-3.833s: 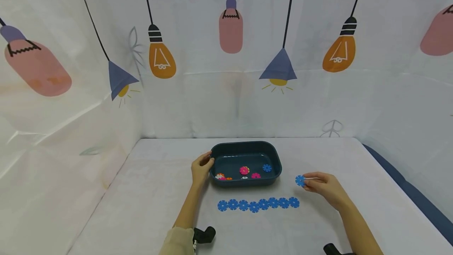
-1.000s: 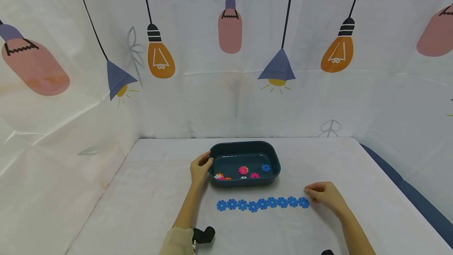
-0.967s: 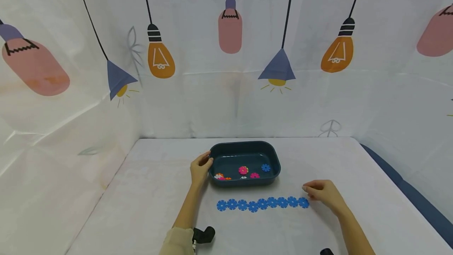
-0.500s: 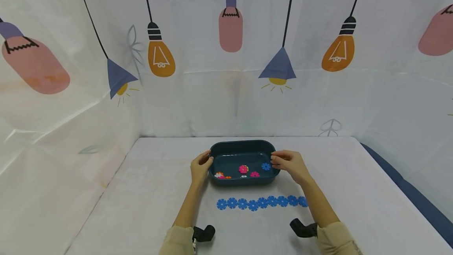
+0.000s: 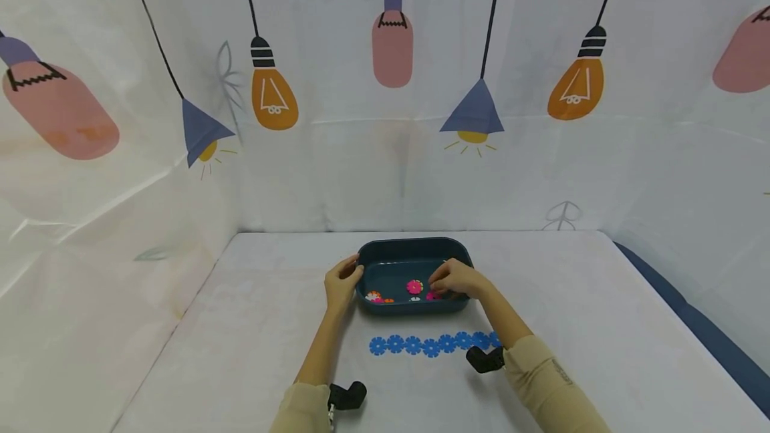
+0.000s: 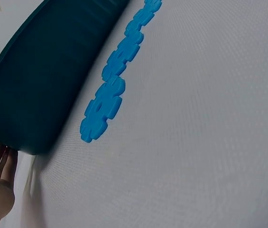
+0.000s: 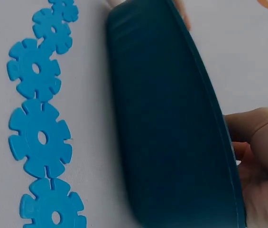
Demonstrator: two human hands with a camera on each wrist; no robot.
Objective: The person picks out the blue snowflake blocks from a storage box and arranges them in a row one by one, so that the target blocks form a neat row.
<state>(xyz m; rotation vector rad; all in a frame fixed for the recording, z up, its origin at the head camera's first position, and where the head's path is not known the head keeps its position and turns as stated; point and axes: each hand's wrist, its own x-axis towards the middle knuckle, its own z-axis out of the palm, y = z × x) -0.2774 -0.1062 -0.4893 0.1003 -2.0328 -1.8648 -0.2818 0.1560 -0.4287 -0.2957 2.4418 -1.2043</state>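
My left hand (image 5: 341, 282) grips the left end of a dark teal tray (image 5: 415, 309), its fingers against the outside wall in the left wrist view. My right hand (image 5: 460, 278) reaches into the tray's right side, fingers bent down by a pink flower-shaped disc. The tray wall (image 7: 167, 114) hides those fingertips in the right wrist view, so I cannot tell whether they hold anything. In front of the tray lies a row of linked blue notched plastic discs (image 5: 431, 348), its right end covered by my right forearm. A pink disc (image 5: 414, 286) lies mid-tray.
Orange, white and pink discs (image 5: 374, 297) lie in the tray's front left corner. Each wrist wears a black camera; the right one (image 5: 484, 359) hangs over the row's right end. A white cloth wall (image 5: 337, 179) printed with lamps rises behind the white table (image 5: 271, 326).
My right hand has joined a blue disc to the row's right end, let go and moved left into the tray. It now covers the blue disc seen there before. My left hand stays put.
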